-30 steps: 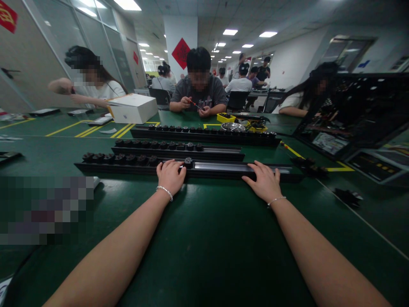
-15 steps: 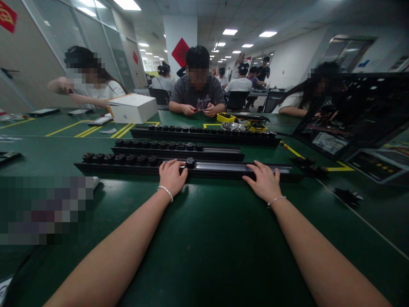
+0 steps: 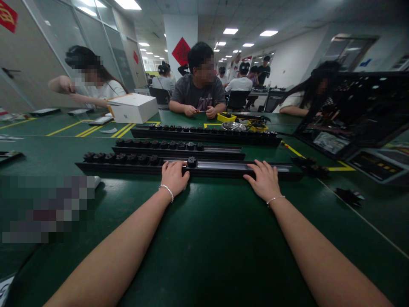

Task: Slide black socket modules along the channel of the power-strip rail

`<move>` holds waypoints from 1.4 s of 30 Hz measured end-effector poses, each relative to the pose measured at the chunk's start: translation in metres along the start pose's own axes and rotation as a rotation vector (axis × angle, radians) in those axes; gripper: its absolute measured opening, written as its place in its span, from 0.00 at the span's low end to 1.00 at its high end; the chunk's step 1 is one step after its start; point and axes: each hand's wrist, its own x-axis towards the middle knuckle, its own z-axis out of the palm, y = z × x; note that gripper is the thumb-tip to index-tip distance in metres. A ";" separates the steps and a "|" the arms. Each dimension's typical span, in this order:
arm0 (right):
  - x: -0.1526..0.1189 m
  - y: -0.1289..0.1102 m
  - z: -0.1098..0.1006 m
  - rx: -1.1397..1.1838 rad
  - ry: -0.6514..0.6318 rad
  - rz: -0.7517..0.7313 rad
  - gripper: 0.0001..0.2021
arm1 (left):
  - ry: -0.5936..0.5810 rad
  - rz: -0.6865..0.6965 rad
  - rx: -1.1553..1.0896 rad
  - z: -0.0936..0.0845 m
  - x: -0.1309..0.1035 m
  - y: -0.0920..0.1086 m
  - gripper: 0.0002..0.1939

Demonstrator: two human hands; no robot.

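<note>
A long black rail (image 3: pixel 223 171) with a shiny channel along its top lies across the green table in front of me. My left hand (image 3: pixel 174 177) grips it near the middle, fingers over the top and thumb on the near side. Further along, my right hand (image 3: pixel 263 179) holds the same rail toward its right end, its fingers slightly apart. One black round module (image 3: pixel 191 162) sits on the channel between my hands, close to the left one. Several similar modules (image 3: pixel 120 158) stand in a row left of my left hand. My fingertips are partly hidden behind the rail.
Two more black rails (image 3: pixel 179 150) with modules lie behind. A white box (image 3: pixel 133 108) stands back left, yellow trays (image 3: pixel 226 117) back centre. At right are an open black case (image 3: pixel 345 115) and loose dark parts (image 3: pixel 349 197). A co-worker (image 3: pixel 200 91) sits opposite with a small tool.
My hands stay on the rail, almost unmoved. The co-worker opposite has raised and turned their head toward the right.
</note>
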 end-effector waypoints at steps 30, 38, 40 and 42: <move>0.000 0.000 0.000 0.027 0.028 0.000 0.21 | 0.017 0.038 0.063 0.004 -0.002 -0.002 0.18; 0.001 0.000 0.001 0.029 0.036 -0.003 0.19 | -0.012 0.032 0.013 0.004 0.000 -0.002 0.18; 0.001 0.000 0.003 0.032 0.050 0.001 0.18 | -0.017 0.043 0.000 0.004 0.001 -0.003 0.18; 0.001 0.000 0.004 0.038 0.068 0.003 0.18 | -0.023 0.059 -0.004 0.004 0.001 -0.005 0.18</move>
